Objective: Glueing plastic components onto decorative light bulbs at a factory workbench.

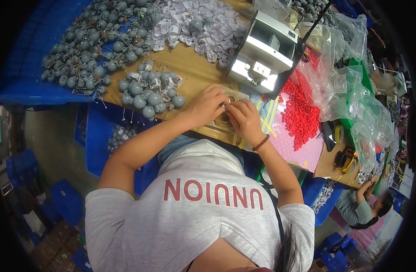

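My left hand [209,106] and my right hand [245,119] meet at the near edge of the table, fingertips almost touching. Both are closed in a pinch on something small and whitish, too hidden by the fingers to name. Beneath them lies a tan work fixture [222,121] with round shapes in it. Left of my left hand is a small cluster of grey ball-shaped parts [149,96] with thin wires and white pieces among them. Red small parts [303,115] lie in a heap to the right of my right hand, on a pink sheet [280,144].
A white machine [264,50] with a lit opening stands just beyond my hands. Farther off are heaps of white plastic parts [201,27] and grey balls [99,41]. Tape rolls [339,133] and clear bags [359,104] lie at right, near another person [364,206].
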The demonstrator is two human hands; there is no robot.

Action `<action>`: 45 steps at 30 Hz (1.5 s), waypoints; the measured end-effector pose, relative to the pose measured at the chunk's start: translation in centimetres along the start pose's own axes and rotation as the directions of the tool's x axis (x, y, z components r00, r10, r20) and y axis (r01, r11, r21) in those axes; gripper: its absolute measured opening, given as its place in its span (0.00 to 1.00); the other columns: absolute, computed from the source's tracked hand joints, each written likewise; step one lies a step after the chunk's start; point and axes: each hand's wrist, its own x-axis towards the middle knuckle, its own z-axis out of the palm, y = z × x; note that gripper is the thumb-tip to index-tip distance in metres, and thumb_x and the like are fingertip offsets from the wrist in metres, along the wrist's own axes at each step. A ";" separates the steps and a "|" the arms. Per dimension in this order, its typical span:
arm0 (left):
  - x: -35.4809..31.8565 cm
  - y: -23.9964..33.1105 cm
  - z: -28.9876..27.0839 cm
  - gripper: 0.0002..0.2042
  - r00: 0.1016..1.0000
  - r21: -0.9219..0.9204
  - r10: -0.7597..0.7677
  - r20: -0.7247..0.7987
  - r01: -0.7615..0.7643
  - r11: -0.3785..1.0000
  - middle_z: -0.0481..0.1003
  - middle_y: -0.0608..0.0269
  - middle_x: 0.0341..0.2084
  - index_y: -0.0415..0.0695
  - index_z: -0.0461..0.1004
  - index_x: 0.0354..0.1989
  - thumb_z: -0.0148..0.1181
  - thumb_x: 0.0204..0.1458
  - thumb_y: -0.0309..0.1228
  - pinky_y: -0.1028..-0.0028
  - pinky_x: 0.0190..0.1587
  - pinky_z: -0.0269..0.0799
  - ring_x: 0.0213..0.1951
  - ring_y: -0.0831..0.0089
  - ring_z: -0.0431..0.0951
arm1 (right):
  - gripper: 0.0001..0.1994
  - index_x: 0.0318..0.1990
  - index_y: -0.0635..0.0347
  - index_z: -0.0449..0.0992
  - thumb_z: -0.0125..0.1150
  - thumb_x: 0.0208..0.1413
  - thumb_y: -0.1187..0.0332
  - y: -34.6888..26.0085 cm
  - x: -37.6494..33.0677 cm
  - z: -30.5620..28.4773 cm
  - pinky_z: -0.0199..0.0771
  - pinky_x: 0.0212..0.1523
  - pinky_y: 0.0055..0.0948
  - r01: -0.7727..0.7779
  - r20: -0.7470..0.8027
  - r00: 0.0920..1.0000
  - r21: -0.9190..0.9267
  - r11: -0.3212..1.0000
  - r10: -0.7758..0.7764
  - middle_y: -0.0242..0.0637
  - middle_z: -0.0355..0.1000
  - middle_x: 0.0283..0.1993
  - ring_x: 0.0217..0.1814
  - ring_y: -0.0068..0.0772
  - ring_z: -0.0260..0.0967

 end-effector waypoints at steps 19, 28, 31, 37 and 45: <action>-0.3 -1.3 0.6 0.15 0.994 0.003 0.029 -0.102 -0.028 1.000 0.74 0.61 0.39 0.48 0.80 0.42 0.69 0.43 0.30 0.59 0.59 0.64 0.57 0.52 0.66 | 0.13 0.39 0.58 0.78 0.67 0.43 0.75 -0.3 0.2 -0.3 0.68 0.45 0.37 -0.090 0.042 0.995 0.007 0.996 0.090 0.34 0.74 0.42 0.47 0.40 0.69; -0.6 -1.8 0.6 0.11 0.988 -0.114 -0.036 -0.148 0.019 0.993 0.74 0.62 0.38 0.46 0.80 0.37 0.70 0.43 0.32 0.61 0.59 0.62 0.56 0.56 0.67 | 0.16 0.42 0.58 0.77 0.68 0.42 0.76 -0.1 -0.4 -0.5 0.69 0.46 0.38 -0.103 0.046 0.994 0.015 0.995 0.103 0.35 0.73 0.45 0.48 0.42 0.69; 0.2 -1.5 -0.1 0.10 0.989 -0.094 -0.041 -0.141 0.028 0.995 0.74 0.63 0.37 0.46 0.80 0.34 0.71 0.43 0.32 0.62 0.56 0.65 0.54 0.57 0.68 | 0.18 0.44 0.57 0.76 0.68 0.41 0.75 -0.2 -0.2 0.0 0.68 0.46 0.38 -0.087 0.046 0.995 -0.015 0.996 0.087 0.34 0.73 0.45 0.49 0.41 0.69; -0.6 -0.8 -0.3 0.09 0.991 0.118 0.052 -0.125 -0.037 0.992 0.73 0.62 0.34 0.46 0.77 0.28 0.70 0.41 0.32 0.63 0.47 0.71 0.49 0.57 0.71 | 0.17 0.43 0.57 0.76 0.69 0.41 0.74 -0.5 0.1 -0.3 0.67 0.45 0.38 -0.068 0.049 0.996 -0.048 0.997 0.070 0.34 0.73 0.45 0.49 0.40 0.69; -0.6 0.5 -0.3 0.07 0.996 0.151 -0.026 -0.083 0.038 0.988 0.72 0.61 0.35 0.46 0.74 0.28 0.67 0.43 0.31 0.61 0.44 0.70 0.47 0.58 0.71 | 0.14 0.41 0.57 0.76 0.67 0.43 0.71 -0.7 0.3 0.3 0.67 0.45 0.39 -0.034 0.043 0.998 -0.121 0.992 0.040 0.34 0.73 0.44 0.48 0.40 0.68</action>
